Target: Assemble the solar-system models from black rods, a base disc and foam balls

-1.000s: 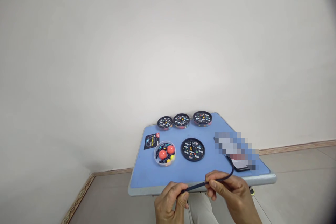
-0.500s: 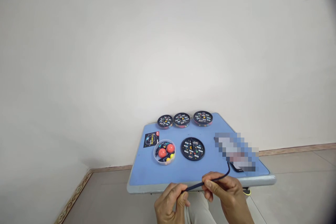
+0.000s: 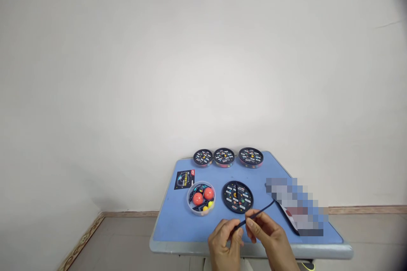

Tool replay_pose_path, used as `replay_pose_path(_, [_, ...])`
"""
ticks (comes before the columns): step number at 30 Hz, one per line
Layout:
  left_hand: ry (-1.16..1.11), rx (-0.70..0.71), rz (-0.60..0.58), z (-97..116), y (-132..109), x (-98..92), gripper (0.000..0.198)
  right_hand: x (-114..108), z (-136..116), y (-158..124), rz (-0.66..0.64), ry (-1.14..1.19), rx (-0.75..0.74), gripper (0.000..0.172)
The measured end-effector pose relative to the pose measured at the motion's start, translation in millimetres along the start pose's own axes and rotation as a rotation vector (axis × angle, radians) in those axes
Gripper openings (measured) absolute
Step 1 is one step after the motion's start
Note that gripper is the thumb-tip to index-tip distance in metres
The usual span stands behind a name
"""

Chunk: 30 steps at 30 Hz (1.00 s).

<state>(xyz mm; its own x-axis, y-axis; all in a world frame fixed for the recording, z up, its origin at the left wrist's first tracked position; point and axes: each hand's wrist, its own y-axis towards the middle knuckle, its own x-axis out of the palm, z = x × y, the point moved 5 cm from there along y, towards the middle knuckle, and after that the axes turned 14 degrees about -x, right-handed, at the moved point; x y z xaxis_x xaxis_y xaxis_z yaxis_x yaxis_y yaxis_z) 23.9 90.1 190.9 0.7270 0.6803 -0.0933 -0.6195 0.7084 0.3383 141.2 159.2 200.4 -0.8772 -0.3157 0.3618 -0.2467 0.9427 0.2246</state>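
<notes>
A thin black strip [image 3: 263, 209], bent at its far end, runs between my two hands above the table's front edge. My left hand [image 3: 223, 243] pinches its near end between thumb and fingers. Further along, my right hand [image 3: 270, 237] grips the same strip, its free end pointing up and right. Just beyond my hands lies a round black lid [image 3: 244, 200] printed with small coloured planets, a short black piece on it. Left of it stands a clear round tub [image 3: 188, 204] holding two red balls [image 3: 197, 198], small yellow balls [image 3: 210, 204] and black parts.
Three lidded round tubs [image 3: 224, 156] line the back of the blue table [image 3: 171, 228], near the wall. A black printed card [image 3: 184, 179] lies at the left. On the right is a phone-like flat object [image 3: 288, 218], its face pixelated.
My hands have come closer together and slightly higher over the table edge, still on the strip. The strip's free end has straightened somewhat. The whole view has tilted upward a little.
</notes>
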Motion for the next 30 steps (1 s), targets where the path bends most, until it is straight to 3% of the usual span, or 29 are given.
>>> replay_pose_path(4, [-0.007, -0.1, -0.044, 0, 28, 23.6, 0.019, -4, 0, 35, 0.011, -0.041, -0.039, 0.039])
replay_pose_path(8, [0.004, -0.241, 0.013, -12, 58, 35.6, 0.037, -11, 2, 80, 0.059, -0.076, -0.061, 0.041])
replay_pose_path(13, [0.074, -0.238, -0.001, -26, 78, 48.8, 0.028, -16, 21, 118, 0.046, -0.096, -0.003, 0.04])
replay_pose_path(19, [0.149, -0.21, -0.008, -30, 87, 59.8, 0.027, -17, 37, 127, -0.006, -0.093, 0.073, 0.036])
replay_pose_path(30, [0.269, -0.033, -0.04, -25, 94, 65.7, 0.022, -14, 41, 122, 0.017, -0.077, 0.128, 0.04])
